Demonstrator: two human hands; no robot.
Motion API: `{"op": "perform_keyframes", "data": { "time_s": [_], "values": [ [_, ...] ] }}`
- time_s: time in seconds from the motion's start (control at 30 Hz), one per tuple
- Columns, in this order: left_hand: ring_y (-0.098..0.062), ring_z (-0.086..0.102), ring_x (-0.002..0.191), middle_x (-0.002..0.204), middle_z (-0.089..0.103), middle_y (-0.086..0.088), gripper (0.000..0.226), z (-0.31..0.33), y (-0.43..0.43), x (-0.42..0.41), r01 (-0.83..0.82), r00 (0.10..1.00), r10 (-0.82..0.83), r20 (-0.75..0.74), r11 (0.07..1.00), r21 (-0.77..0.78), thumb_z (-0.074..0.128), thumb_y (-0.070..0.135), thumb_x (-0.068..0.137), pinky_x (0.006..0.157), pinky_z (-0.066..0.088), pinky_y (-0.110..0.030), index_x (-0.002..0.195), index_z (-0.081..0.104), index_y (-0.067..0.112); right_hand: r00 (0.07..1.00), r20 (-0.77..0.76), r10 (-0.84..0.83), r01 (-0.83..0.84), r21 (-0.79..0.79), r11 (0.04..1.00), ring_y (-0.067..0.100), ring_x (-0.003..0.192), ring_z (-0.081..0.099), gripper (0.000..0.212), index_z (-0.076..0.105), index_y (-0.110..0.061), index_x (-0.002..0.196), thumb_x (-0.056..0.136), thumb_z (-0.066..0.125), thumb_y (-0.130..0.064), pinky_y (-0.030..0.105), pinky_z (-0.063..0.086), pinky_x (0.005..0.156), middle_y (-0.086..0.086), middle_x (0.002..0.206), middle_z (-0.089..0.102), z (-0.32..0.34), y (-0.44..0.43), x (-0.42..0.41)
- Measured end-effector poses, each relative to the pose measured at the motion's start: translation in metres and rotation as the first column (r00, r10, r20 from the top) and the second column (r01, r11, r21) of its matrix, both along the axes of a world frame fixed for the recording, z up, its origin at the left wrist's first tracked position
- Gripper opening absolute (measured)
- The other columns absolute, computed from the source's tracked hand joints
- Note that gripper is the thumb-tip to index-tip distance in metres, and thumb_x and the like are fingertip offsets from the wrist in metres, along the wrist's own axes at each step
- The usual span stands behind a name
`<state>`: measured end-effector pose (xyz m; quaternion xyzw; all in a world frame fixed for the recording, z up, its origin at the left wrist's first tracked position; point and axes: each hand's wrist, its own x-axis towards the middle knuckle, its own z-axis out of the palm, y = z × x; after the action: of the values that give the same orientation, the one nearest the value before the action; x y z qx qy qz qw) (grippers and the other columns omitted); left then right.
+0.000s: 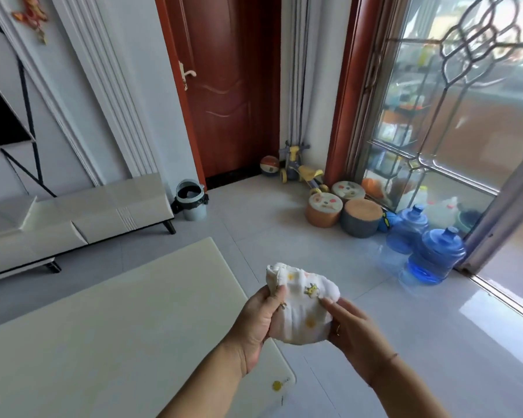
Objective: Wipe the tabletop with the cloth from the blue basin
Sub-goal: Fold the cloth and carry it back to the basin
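Hands: left hand (pixel 260 319) and right hand (pixel 349 327) both grip a bunched white cloth (pixel 302 309) with small yellow prints, thumbs pinching its upper folds.
Cloth position: held in the air between both hands, seen just past the right edge of the pale surface (pixel 103 327).
Containers: nearer blue jug (pixel 435 254) and farther blue jug (pixel 406 229) stand side by side at the glass door; grey bin (pixel 191 200) has a dark liner, contents unclear.
Edges and room: the surface's right edge ends in a rounded near corner; tiled floor (pixel 284 236) stretches from it to the jugs.
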<state>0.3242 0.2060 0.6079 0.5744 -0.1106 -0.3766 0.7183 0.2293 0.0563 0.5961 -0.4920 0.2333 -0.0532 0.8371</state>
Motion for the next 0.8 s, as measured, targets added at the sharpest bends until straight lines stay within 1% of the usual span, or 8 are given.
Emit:
{"op": "perform_keyframes", "data": {
  "time_s": [0.1, 0.17, 0.23, 0.33, 0.47, 0.6, 0.7, 0.8],
  "values": [
    [-0.017, 0.068, 0.101, 0.108, 0.073, -0.002, 0.024, 0.008, -0.018, -0.007, 0.064, 0.996, -0.068, 0.064, 0.996, 0.069, 0.058, 0.034, 0.091, 0.078, 0.052, -0.026, 0.111, 0.067, 0.024, 0.996, 0.02, -0.089, 0.091, -0.142, 0.986, 0.018, 0.08, 0.07, 0.028, 0.072, -0.013, 0.101, 0.076, 0.067, -0.025, 0.029, 0.055, 0.062, 0.007, 0.092, 0.073, 0.02, -0.015, -0.027],
    [-0.016, 0.069, 0.097, 0.105, 0.074, -0.002, 0.02, 0.009, -0.032, -0.012, 0.109, 0.988, -0.117, 0.098, 0.99, 0.086, 0.058, 0.03, 0.092, 0.072, 0.052, -0.021, 0.107, 0.069, 0.024, 0.985, 0.01, -0.173, 0.17, -0.244, 0.955, 0.02, 0.081, 0.068, 0.02, 0.07, -0.011, 0.103, 0.084, 0.064, -0.016, 0.033, 0.055, 0.065, 0.01, 0.093, 0.072, 0.026, -0.022, -0.042],
    [-0.013, 0.07, 0.092, 0.101, 0.074, -0.001, 0.017, 0.01, -0.048, -0.018, 0.17, 0.975, -0.181, 0.125, 0.981, 0.094, 0.058, 0.026, 0.093, 0.068, 0.051, -0.017, 0.104, 0.071, 0.024, 0.961, 0.016, -0.277, 0.269, -0.3, 0.915, 0.023, 0.084, 0.064, 0.018, 0.067, -0.01, 0.105, 0.089, 0.06, -0.007, 0.036, 0.052, 0.07, 0.012, 0.095, 0.07, 0.029, -0.027, -0.058],
    [-0.01, 0.07, 0.086, 0.097, 0.075, 0.0, 0.017, 0.007, -0.072, -0.027, 0.271, 0.949, -0.283, 0.137, 0.957, 0.1, 0.056, 0.018, 0.094, 0.065, 0.051, -0.017, 0.105, 0.07, 0.019, 0.909, 0.025, -0.415, 0.397, -0.35, 0.849, 0.02, 0.086, 0.062, 0.021, 0.066, -0.013, 0.106, 0.089, 0.058, -0.003, 0.031, 0.05, 0.069, 0.01, 0.097, 0.069, 0.031, -0.03, -0.082],
    [-0.01, 0.07, 0.086, 0.096, 0.075, 0.001, 0.016, -0.002, -0.098, -0.044, 0.427, 0.89, -0.439, 0.121, 0.897, 0.112, 0.057, 0.016, 0.094, 0.065, 0.052, -0.018, 0.098, 0.071, 0.021, 0.811, 0.024, -0.584, 0.549, -0.377, 0.746, 0.016, 0.084, 0.062, 0.022, 0.066, -0.011, 0.108, 0.089, 0.059, -0.004, 0.026, 0.048, 0.065, 0.006, 0.095, 0.071, 0.024, -0.028, -0.117],
    [-0.009, 0.07, 0.086, 0.096, 0.075, 0.003, 0.022, -0.014, -0.125, -0.074, 0.578, 0.8, -0.591, 0.101, 0.805, 0.133, 0.057, 0.016, 0.093, 0.065, 0.053, -0.02, 0.091, 0.076, 0.028, 0.707, 0.033, -0.707, 0.666, -0.367, 0.649, 0.017, 0.089, 0.065, 0.022, 0.068, -0.015, 0.106, 0.088, 0.062, -0.005, 0.034, 0.053, 0.075, 0.009, 0.101, 0.072, 0.009, -0.025, -0.162],
    [-0.01, 0.07, 0.09, 0.099, 0.075, 0.002, 0.018, -0.027, -0.142, -0.105, 0.685, 0.71, -0.7, 0.085, 0.713, 0.151, 0.057, 0.016, 0.093, 0.068, 0.054, -0.021, 0.1, 0.072, 0.022, 0.634, 0.02, -0.773, 0.741, -0.302, 0.6, 0.011, 0.088, 0.067, 0.022, 0.068, -0.015, 0.105, 0.087, 0.061, -0.006, 0.025, 0.053, 0.071, 0.003, 0.098, 0.074, -0.005, -0.019, -0.2],
    [-0.006, 0.069, 0.084, 0.094, 0.075, 0.003, 0.019, -0.043, -0.154, -0.14, 0.757, 0.632, -0.772, 0.06, 0.633, 0.163, 0.056, 0.014, 0.093, 0.064, 0.052, -0.017, 0.108, 0.068, 0.017, 0.554, -0.015, -0.832, 0.801, -0.261, 0.538, 0.009, 0.084, 0.067, 0.023, 0.067, -0.013, 0.104, 0.088, 0.057, 0.0, 0.023, 0.055, 0.07, -0.001, 0.092, 0.074, -0.02, -0.014, -0.237]
  ]
}}
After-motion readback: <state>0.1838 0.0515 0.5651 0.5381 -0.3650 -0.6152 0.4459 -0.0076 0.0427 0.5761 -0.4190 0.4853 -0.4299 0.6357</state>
